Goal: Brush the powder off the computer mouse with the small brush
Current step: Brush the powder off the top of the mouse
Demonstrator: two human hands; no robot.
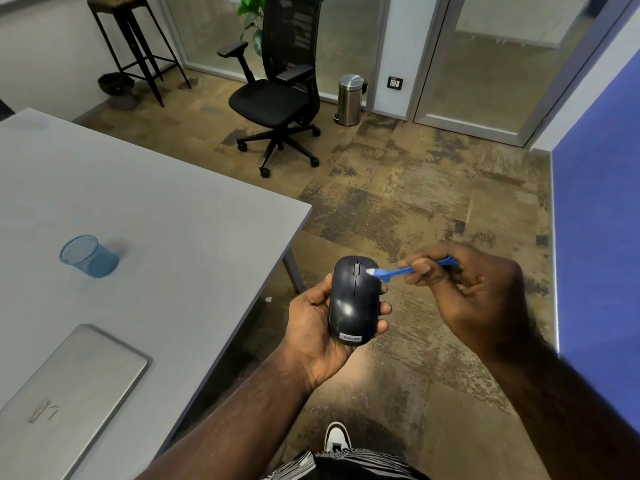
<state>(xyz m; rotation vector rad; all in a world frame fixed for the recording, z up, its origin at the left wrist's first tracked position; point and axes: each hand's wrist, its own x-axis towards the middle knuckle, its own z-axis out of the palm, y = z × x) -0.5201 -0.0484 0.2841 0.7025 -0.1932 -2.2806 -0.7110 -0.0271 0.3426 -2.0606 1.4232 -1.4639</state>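
Head camera view, looking down at two bare hands held out over a mottled brown floor, just right of a grey table's near corner [242, 237].

The left hand [313, 327] cups a dark, smooth plastic computer mouse [354, 301] from below, palm up. The thumb lies along the mouse's left side and fingertips curl round its right side, so the hand is closed on it. The maker's label faces the viewer and the scroll wheel points away.

The right hand [474, 292] pinches a small blue plastic brush [398, 271] by the middle of its thin handle, between thumb and forefinger. Its pale bristle tip touches the mouse's far right, just beside the scroll wheel. No clear patch of powder can be made out on the shell.

The mouse is probably light, rigid and a little slick, so holding it by its sides looks sensible. The brush seems very light, with a stiff handle and soft bristles.

On the table, far left, lies a blue mesh cup [89, 256]; nearer sits a closed silver laptop [69, 400].
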